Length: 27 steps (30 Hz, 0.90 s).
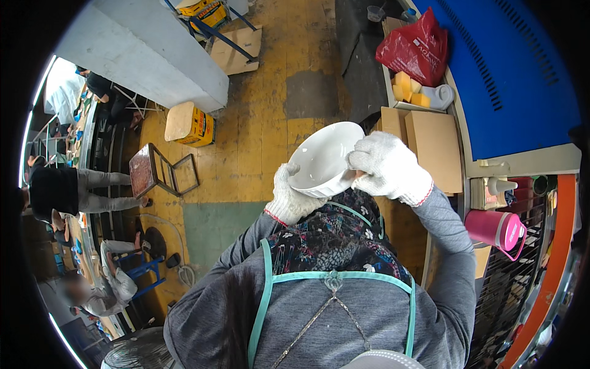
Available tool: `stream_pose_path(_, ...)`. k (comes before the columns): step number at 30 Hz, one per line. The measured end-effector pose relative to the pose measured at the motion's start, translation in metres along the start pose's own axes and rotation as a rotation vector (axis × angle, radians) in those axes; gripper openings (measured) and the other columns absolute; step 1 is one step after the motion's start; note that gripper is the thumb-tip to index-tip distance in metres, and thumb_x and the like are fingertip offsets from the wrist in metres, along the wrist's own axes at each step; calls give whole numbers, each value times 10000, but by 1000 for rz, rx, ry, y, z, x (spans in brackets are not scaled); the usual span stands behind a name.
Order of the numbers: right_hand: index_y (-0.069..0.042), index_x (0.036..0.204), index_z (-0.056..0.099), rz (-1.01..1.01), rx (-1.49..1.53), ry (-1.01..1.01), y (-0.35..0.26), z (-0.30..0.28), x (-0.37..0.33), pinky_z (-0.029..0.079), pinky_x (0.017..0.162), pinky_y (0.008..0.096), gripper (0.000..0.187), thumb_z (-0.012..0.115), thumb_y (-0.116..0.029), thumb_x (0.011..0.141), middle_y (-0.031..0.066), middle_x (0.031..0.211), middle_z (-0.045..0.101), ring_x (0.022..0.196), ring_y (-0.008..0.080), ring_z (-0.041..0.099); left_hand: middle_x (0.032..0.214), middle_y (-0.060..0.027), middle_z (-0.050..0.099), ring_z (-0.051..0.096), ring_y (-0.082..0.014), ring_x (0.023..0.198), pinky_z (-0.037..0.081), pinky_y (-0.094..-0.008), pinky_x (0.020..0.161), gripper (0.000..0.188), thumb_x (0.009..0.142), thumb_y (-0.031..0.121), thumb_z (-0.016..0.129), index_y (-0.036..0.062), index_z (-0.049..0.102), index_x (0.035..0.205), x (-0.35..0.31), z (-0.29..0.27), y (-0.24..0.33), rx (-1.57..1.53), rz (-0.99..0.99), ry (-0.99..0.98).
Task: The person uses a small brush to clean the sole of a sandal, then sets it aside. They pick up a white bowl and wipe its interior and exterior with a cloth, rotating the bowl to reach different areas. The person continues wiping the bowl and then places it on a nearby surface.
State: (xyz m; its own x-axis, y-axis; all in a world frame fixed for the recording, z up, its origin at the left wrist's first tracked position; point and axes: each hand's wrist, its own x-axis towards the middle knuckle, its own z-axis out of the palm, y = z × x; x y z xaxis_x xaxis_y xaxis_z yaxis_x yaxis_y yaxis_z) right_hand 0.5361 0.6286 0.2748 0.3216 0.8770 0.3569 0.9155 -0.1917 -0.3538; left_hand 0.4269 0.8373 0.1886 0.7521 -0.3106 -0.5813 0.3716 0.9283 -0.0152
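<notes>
A white glossy bowl (322, 154) is held up in front of my apron, tilted so that its inside shows. My left hand (289, 195), in a white knit glove with a red cuff edge, grips the bowl's near left side from below. At the right rim, my right hand (387, 167) in a matching glove has its fingers curled and pressed together against the bowl. Whether a small thing is pinched in those right fingers is hidden. Part of another white round thing (381, 361) shows at the bottom edge.
Cardboard boxes (433, 150), yellow sponges (409, 89) and a red plastic bag (418, 49) stand on the right, beside a blue panel (491, 74). A pink jug (495, 230) rests by a rack. Left are a metal-framed stool (160, 169), a yellow tin (200, 126) and other people.
</notes>
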Motion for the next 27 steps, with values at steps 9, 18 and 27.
stream_pose_path(9,-99,802,645,76,20,96,-24,2,-29,486,642,425,292,759,-245,576,92,756,601,717,326,599,1458,-253,404,413,-450,1367,372,-640,1124,907,717,303,576,50,263,1530,2,16,-6,119,-63,-116)
stream_pose_path(18,-83,742,609,105,212,296,-37,7,-45,492,627,436,217,709,-189,582,84,698,556,687,327,594,1445,-268,427,446,-469,1340,392,-651,1106,883,716,166,564,21,244,1526,14,-2,1,398,-48,-74)
stream_pose_path(27,-12,721,567,353,899,346,3,26,-61,423,604,329,213,691,-183,740,72,697,532,661,193,538,1367,-305,467,540,-474,1245,506,-632,1027,637,890,70,437,-67,235,1478,26,-34,5,486,-146,88)
